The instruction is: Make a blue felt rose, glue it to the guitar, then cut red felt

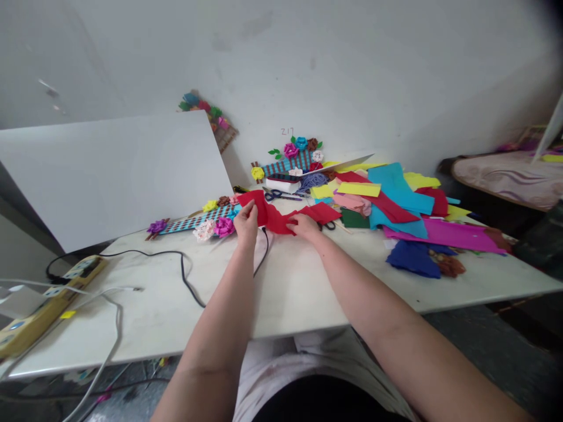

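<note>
A strip of red crepe paper [277, 219] stretches between my two hands above the white table. My left hand [247, 221] pinches its left end, which stands up as a folded flap. Closed on the strip's lower edge is my right hand [304, 225], its fingertips against the paper. More red paper [324, 212] reaches out to the right behind that hand. Dark-handled scissors [273, 195] lie just beyond the strip. Left of my left hand, paper flowers, among them a magenta one [224, 227], sit on a blue and brown woven panel [193, 221].
Crepe paper sheets in several colours, such as a blue one [400, 187], pile up at the right. A second flowered panel [288, 163] leans at the wall. A white board [118, 176] stands back left. A power strip [48, 305] and cables [182, 269] lie at the left.
</note>
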The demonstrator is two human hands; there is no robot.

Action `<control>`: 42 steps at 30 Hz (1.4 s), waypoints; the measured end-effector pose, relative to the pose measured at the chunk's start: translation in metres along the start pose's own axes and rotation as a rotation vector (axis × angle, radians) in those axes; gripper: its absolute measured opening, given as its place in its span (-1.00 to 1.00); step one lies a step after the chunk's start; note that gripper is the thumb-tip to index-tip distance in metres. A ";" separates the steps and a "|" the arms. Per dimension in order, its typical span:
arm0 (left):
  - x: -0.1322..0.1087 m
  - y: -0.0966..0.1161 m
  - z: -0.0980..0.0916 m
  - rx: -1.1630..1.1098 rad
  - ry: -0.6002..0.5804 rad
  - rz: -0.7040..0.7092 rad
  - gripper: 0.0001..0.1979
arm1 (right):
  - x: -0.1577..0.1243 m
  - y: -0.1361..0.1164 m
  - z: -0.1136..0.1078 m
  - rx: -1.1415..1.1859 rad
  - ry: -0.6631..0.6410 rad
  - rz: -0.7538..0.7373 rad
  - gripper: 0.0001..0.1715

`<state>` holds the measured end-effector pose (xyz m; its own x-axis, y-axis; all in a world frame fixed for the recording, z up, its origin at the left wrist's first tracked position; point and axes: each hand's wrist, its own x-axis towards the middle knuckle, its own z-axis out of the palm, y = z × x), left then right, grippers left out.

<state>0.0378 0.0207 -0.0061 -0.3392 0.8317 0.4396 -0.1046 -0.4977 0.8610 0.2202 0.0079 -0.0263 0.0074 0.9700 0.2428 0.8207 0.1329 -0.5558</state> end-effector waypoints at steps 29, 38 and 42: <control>-0.026 0.013 0.016 -0.311 -0.409 -0.288 -0.53 | -0.008 -0.022 -0.017 1.635 -0.187 0.185 -0.83; -0.026 0.011 0.015 -0.277 -0.443 -0.278 -0.52 | -0.011 -0.024 -0.022 1.658 -0.198 0.255 -0.84; -0.025 0.009 0.015 -0.270 -0.455 -0.276 -0.51 | -0.012 -0.023 -0.022 1.635 -0.164 0.243 -0.84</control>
<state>0.0589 -0.0010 -0.0055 0.1625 0.9316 0.3252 -0.3865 -0.2432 0.8896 0.2138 -0.0110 0.0014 -0.1058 0.9943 0.0093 -0.6185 -0.0584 -0.7836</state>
